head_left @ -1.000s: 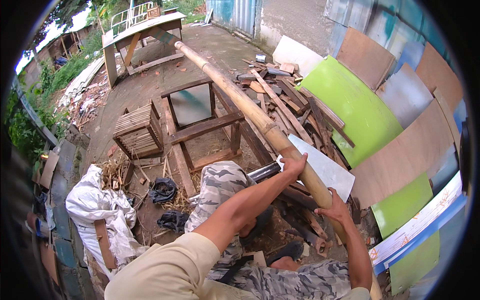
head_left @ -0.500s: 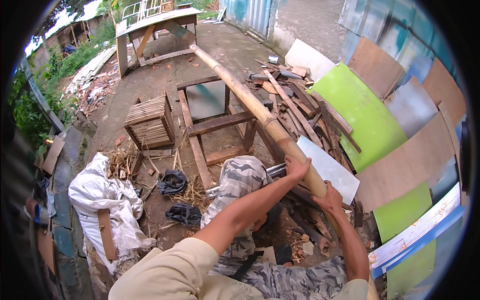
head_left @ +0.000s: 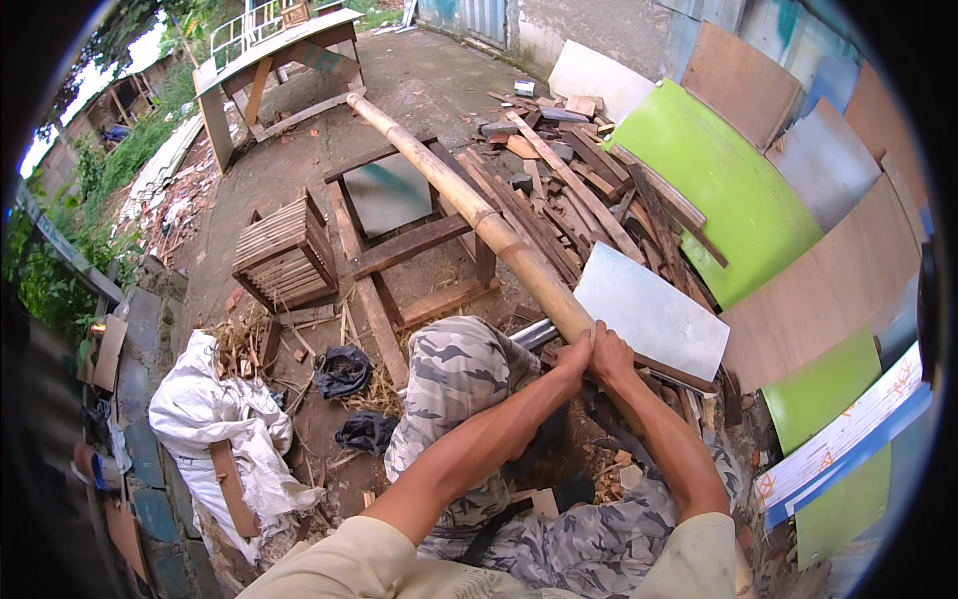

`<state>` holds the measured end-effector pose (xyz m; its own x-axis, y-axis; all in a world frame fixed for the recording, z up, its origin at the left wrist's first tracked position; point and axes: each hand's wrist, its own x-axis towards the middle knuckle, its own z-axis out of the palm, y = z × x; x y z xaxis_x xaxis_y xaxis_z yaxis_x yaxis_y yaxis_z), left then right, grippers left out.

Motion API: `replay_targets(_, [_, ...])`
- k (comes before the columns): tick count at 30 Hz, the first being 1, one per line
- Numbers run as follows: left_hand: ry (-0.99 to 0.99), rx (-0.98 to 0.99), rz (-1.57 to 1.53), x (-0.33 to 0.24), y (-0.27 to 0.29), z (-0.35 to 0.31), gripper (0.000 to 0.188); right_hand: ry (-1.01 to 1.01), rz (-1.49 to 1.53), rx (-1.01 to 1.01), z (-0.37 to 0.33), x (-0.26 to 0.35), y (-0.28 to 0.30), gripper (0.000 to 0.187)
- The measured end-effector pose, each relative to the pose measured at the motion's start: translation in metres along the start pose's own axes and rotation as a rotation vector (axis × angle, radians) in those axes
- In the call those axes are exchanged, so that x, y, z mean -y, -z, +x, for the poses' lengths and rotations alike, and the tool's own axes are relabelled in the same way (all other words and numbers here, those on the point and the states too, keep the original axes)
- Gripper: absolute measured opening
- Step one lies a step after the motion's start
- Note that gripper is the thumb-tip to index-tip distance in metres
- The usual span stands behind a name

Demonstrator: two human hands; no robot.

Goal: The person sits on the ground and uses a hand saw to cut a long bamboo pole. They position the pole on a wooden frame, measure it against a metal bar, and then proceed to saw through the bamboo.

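Note:
A long bamboo pole (head_left: 504, 237) slants from the far upper left down to my hands, passing over a dark wooden frame (head_left: 412, 248). My left hand (head_left: 571, 358) is closed around the near part of the pole. Right beside it, my right hand (head_left: 610, 353) is closed on the pole too, and the two hands touch. Behind my arms the pole's near end is mostly hidden. A pale grey sheet (head_left: 654, 314) lies just right of my hands. My knee in camouflage trousers (head_left: 454, 364) is bent left of the pole.
Scrap wood (head_left: 574, 175) is heaped to the right of the pole, with a bright green panel (head_left: 709, 190) beyond. A slatted wooden crate (head_left: 287, 255), black plastic bags (head_left: 342, 371) and a white sack (head_left: 215, 399) lie on the left. A table (head_left: 284, 45) stands at the far end.
My right hand has slid up the pole to meet my left hand. My left hand has shifted slightly down and left. The whole view has tilted a little.

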<state>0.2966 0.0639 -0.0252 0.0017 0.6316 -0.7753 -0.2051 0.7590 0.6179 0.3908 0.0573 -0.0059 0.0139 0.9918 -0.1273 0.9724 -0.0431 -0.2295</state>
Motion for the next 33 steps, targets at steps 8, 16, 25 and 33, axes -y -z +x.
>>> replay_targets(8, [-0.043, 0.23, -0.052, 0.015, -0.001, -0.003, 0.086, 0.138, 0.206, -0.043, -0.017, -0.035, -0.006, 0.066])
replay_targets(16, [-0.02, 0.279, 0.033, 0.004, 0.008, 0.006, 0.071, 0.057, 0.204, 0.174, -0.05, -0.062, 0.005, 0.118])
replay_targets(25, [-0.039, 0.293, -0.029, -0.002, 0.016, -0.002, 0.07, -0.107, 0.094, 0.353, -0.154, -0.141, 0.026, 0.135])
replay_targets(33, [-0.079, 0.093, -0.041, 0.006, 0.007, -0.006, 0.079, -0.236, 0.044, 0.137, -0.314, -0.186, 0.038, 0.121])
